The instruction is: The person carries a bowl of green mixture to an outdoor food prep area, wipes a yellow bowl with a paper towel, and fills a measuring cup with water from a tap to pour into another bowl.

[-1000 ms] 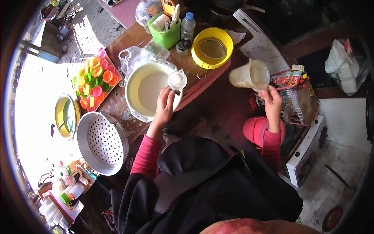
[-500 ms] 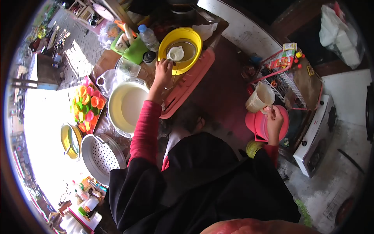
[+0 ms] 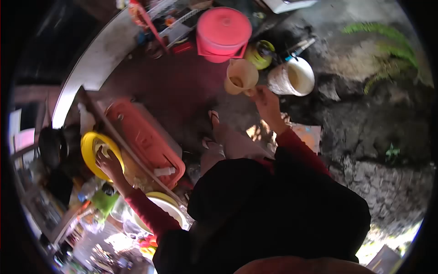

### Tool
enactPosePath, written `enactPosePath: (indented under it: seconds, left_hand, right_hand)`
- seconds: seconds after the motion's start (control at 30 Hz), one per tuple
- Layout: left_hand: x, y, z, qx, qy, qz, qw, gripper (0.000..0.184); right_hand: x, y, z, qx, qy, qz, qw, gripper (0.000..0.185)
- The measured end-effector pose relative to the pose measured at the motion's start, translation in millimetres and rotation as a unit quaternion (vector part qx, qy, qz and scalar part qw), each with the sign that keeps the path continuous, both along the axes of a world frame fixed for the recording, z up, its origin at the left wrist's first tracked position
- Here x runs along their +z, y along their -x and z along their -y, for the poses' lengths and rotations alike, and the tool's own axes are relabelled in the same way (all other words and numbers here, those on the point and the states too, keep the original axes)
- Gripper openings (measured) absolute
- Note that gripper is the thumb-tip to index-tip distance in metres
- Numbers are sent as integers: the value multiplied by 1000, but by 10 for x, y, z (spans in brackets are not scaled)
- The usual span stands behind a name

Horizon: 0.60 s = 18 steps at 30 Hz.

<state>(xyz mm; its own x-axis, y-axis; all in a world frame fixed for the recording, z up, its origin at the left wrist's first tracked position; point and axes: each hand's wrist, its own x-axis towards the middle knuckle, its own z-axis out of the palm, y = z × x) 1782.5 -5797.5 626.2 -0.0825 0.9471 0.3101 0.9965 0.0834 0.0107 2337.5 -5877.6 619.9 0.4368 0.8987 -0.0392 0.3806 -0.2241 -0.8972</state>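
My right hand (image 3: 266,105) is closed on the handle of a translucent plastic measuring jug (image 3: 242,72), held out over the floor. A little brownish content shows inside the jug. My left hand (image 3: 109,163) reaches over the yellow basin (image 3: 88,160), fingers bent down by a small white cup-like thing (image 3: 98,144) inside it. Blur hides whether those fingers grip it. Below my left forearm stands a large pale pot (image 3: 171,210), partly covered by the sleeve.
A pink lidded bucket (image 3: 223,27), a yellow-green round container (image 3: 260,55) and a white pail (image 3: 296,75) stand beyond the jug. A salmon-coloured plastic lid or tray (image 3: 146,141) lies along the table edge. Rough, cracked ground (image 3: 378,173) extends at right.
My view has turned to the right, bringing the white pail and rough ground into sight. The jug, still in my right hand, has moved away from above the pink bucket. My left hand remains at the basin.
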Motion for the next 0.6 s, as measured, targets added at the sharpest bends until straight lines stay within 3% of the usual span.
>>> enactPosePath:
  seconds: [0.03, 0.07, 0.1, 0.13, 0.17, 0.2, 0.23, 0.33, 0.47, 0.5, 0.57, 0.6]
  left_hand:
    - [55, -463, -24, -82, -1, 38, 996, 38]
    - [0, -958, -81, -162, 51, 238, 956, 36]
    - [433, -1814, 70, -147, 180, 419, 878, 35]
    - [96, -2204, 65, -149, 224, 572, 775, 21]
    - [-159, -2663, 79, -308, 301, 523, 735, 31]
    - [-320, -3201, 148, -366, 356, 604, 612, 26]
    - [-269, -3728, 205, -344, 457, 524, 631, 24]
    - [-744, -4962, 353, -332, 490, 618, 517, 28]
    - [-1198, -5993, 143, -310, 500, 595, 547, 28]
    - [-1420, -6233, 85, -289, 466, 605, 577, 28]
    - [-1838, -6565, -48, -257, 437, 610, 609, 29]
    - [-2018, -6708, -133, -244, 444, 608, 612, 29]
  right_hand:
    - [37, -67, 134, -27, 3, 7, 1000, 27]
    - [130, -15, 228, -76, 25, -60, 995, 27]
    - [169, 28, 317, -123, 43, -128, 983, 27]
    - [83, 21, 410, -142, 41, -127, 981, 27]
    - [-67, -13, 488, -168, 42, -95, 980, 24]
    - [-168, -56, 529, -190, 44, -63, 979, 22]
    - [-209, -97, 535, -196, 42, -60, 978, 22]
    - [-406, -375, 436, -207, -21, -72, 976, 19]
    - [-867, -1030, 167, -180, -74, -17, 981, 16]
    - [-1044, -1273, 80, -175, -69, -20, 982, 16]
    - [-1420, -1746, -80, -93, -21, 38, 995, 19]
    - [-1550, -1975, -148, -95, 20, -3, 995, 18]
